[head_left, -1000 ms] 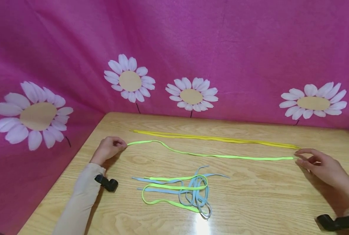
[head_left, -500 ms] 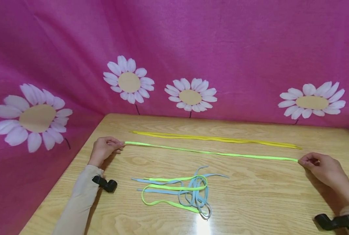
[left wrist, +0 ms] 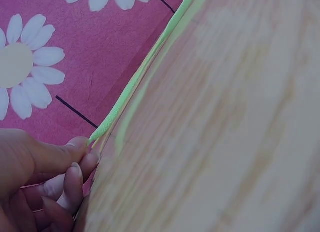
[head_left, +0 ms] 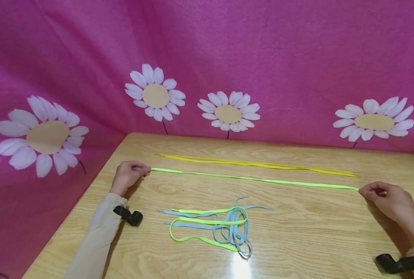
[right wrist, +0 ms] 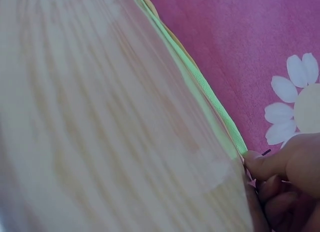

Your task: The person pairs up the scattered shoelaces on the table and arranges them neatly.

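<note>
A neon green shoelace (head_left: 250, 178) stretches nearly straight across the table between both hands. My left hand (head_left: 127, 176) pinches its left end between thumb and forefinger, close over the wood; the left wrist view shows the lace (left wrist: 122, 99) leaving the fingertips. At the other end, my right hand (head_left: 392, 199) pinches the lace tip, and the tip itself is hidden in the fingers. Behind it lie yellow shoelaces (head_left: 256, 164), laid out lengthwise and roughly parallel to the green one.
Nearer the front, a second green lace (head_left: 207, 222) lies in loops over a tangle of light blue laces (head_left: 233, 232). The wooden table (head_left: 315, 240) meets a magenta cloth (head_left: 280, 58) with white daisies at its back and left edges.
The green lace, wavy at its left part a second ago, is now pulled nearly straight. My right hand has closed on its right end and moved slightly right.
</note>
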Demonstrator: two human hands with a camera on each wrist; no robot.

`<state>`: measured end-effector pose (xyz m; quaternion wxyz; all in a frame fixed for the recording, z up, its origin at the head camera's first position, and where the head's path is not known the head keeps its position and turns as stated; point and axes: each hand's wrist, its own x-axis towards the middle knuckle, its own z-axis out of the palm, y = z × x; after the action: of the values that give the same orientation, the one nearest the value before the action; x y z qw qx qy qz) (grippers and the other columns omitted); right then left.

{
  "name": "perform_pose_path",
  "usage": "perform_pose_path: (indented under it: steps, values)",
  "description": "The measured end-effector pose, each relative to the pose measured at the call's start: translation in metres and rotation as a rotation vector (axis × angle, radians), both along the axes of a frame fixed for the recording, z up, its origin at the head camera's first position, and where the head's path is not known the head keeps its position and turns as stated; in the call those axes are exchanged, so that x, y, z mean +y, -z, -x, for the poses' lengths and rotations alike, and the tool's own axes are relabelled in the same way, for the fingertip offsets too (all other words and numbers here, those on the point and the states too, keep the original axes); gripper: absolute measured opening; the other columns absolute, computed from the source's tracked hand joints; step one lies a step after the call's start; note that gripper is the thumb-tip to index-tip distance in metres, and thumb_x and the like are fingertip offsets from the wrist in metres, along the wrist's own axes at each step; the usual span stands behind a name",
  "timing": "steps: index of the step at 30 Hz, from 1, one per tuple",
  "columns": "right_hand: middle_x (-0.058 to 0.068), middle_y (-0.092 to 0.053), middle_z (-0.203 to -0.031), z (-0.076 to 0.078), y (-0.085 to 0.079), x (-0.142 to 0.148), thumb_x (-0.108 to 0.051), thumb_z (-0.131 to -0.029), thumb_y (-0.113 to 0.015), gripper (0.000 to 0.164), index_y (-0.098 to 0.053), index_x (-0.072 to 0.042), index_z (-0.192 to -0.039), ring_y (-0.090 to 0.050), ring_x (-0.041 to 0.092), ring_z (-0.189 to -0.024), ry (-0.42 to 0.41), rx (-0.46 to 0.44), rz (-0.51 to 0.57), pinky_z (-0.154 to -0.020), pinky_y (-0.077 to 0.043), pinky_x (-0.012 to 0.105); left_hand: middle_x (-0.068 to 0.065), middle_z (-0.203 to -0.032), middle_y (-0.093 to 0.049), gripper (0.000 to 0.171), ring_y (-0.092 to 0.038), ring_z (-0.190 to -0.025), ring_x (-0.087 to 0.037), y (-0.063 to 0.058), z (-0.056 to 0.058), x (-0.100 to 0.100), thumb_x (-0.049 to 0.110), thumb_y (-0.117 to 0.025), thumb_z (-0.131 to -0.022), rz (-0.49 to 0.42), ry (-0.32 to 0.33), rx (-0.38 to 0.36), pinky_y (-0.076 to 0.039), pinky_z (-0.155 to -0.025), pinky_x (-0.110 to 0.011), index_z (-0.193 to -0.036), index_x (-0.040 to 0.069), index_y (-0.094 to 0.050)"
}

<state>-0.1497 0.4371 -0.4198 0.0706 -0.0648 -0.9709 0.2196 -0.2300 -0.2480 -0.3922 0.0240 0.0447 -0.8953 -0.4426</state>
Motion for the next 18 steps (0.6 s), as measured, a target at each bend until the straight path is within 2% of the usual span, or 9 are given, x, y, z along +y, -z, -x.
perform_pose_path:
  steps: [5, 11, 13, 18]
  values:
    - [0.022, -0.062, -0.088, 0.0003, -0.0003, -0.0002, -0.006, -0.093, -0.056, 0.013, -0.063, 0.005, -0.095, -0.052, 0.023, -0.074, 0.017, -0.01, 0.011, -0.063, -0.035, 0.034, -0.005, -0.076, -0.068, 0.022, -0.059, -0.06, -0.006, 0.0017, -0.0016, 0.0, 0.017, -0.071, -0.089, 0.062, 0.007, 0.039, -0.048, -0.057, -0.021, -0.097, -0.003, -0.071]
    - [0.016, -0.063, -0.086, -0.0016, -0.0015, 0.0034, -0.013, -0.096, -0.057, 0.019, -0.063, 0.005, -0.096, -0.048, 0.011, -0.069, 0.037, -0.012, 0.03, -0.057, -0.035, 0.025, -0.007, -0.08, -0.069, 0.02, -0.061, -0.073, -0.02, 0.0044, -0.0004, 0.0028, 0.021, -0.073, -0.088, 0.182, 0.014, 0.107, -0.046, -0.071, -0.034, -0.094, 0.003, -0.074]
    - [0.016, -0.063, -0.085, -0.0024, -0.0022, 0.0036, -0.013, -0.096, -0.057, 0.02, -0.063, 0.006, -0.096, -0.047, 0.01, -0.069, 0.047, -0.019, 0.036, -0.055, -0.035, 0.024, -0.008, -0.082, -0.069, 0.02, -0.061, -0.077, -0.023, 0.0053, -0.0001, 0.0036, 0.022, -0.073, -0.087, 0.199, 0.007, 0.112, -0.045, -0.072, -0.035, -0.094, 0.004, -0.074]
    - [0.018, -0.062, -0.086, -0.0021, -0.0025, 0.002, -0.014, -0.096, -0.057, 0.021, -0.062, 0.006, -0.096, -0.049, 0.017, -0.07, 0.063, -0.032, 0.03, -0.058, -0.035, 0.028, -0.009, -0.081, -0.066, 0.021, -0.057, -0.074, -0.024, 0.0066, -0.0001, 0.0047, 0.025, -0.072, -0.087, 0.252, -0.001, 0.11, -0.041, -0.066, -0.033, -0.091, 0.004, -0.072]
